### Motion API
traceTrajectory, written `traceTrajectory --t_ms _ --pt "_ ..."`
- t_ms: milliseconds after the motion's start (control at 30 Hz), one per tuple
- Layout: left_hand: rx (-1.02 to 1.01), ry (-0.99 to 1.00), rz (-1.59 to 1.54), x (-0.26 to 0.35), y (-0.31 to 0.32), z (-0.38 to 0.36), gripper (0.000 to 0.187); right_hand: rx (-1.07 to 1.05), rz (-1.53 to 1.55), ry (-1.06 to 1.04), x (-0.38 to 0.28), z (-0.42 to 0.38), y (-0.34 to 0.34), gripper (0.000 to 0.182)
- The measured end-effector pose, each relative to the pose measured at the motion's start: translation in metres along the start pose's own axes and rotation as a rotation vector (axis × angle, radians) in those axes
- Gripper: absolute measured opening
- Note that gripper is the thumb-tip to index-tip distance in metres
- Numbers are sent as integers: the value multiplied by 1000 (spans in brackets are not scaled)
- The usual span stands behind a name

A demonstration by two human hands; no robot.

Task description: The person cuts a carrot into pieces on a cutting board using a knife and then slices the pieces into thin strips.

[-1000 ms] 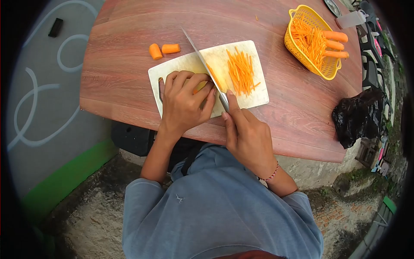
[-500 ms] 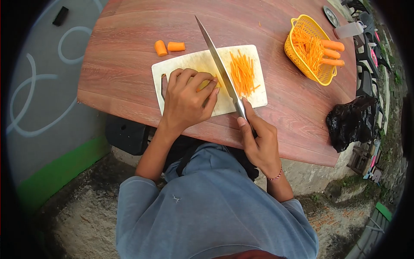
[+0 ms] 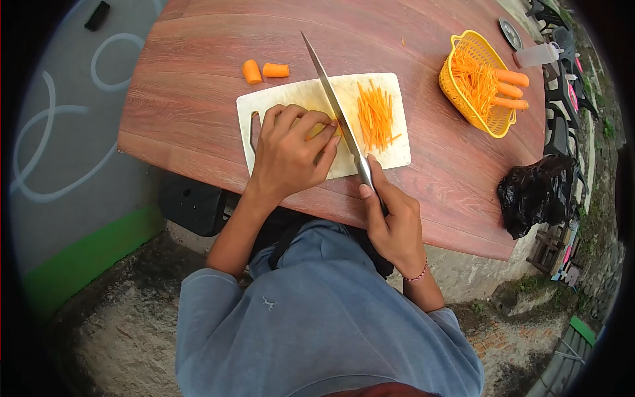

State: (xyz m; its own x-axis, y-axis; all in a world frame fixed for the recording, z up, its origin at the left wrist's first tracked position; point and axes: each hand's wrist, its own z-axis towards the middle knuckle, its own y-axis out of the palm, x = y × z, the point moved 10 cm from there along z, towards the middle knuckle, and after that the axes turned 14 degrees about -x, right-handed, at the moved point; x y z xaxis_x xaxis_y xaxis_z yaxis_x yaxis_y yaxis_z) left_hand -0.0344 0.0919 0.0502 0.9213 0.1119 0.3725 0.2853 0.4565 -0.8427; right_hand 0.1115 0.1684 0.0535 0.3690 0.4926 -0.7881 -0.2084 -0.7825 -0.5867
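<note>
My left hand [image 3: 292,147] presses down with curled fingers on a piece of carrot [image 3: 318,130] on the white cutting board [image 3: 264,104]. Most of that piece is hidden under the fingers. A long knife [image 3: 341,114] is gripped by its dark handle in my right hand [image 3: 391,215]. Its blade slants across the board, right beside my left fingertips, with the tip pointing away past the board's far edge. To the right of the blade lies a pile of thin carrot sticks [image 3: 376,118]. Two short carrot chunks [image 3: 252,71] rest on the table beyond the board.
At the right, a yellow basket [image 3: 456,99] holds shredded carrot and several whole carrots [image 3: 510,90]. A squeeze bottle [image 3: 537,55] and a small dish [image 3: 510,33] stand near the far right edge of the wooden table [image 3: 198,126]. A black plastic bag [image 3: 537,193] is at the right edge.
The knife has shifted slightly left relative to the board, closer to the left fingertips. My left hand keeps its place on the carrot. The whole view has moved a little.
</note>
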Motion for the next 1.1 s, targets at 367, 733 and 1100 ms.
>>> traceTrajectory --t_ms 367,733,1100 --pt "-6 15 8 3 0 0 16 25 -101 -38 -9 10 6 47" --pt "17 6 44 5 -1 0 15 27 -111 -23 -10 21 4 46" --pt "14 -5 39 3 -1 -1 15 32 -114 -35 -10 22 4 47"
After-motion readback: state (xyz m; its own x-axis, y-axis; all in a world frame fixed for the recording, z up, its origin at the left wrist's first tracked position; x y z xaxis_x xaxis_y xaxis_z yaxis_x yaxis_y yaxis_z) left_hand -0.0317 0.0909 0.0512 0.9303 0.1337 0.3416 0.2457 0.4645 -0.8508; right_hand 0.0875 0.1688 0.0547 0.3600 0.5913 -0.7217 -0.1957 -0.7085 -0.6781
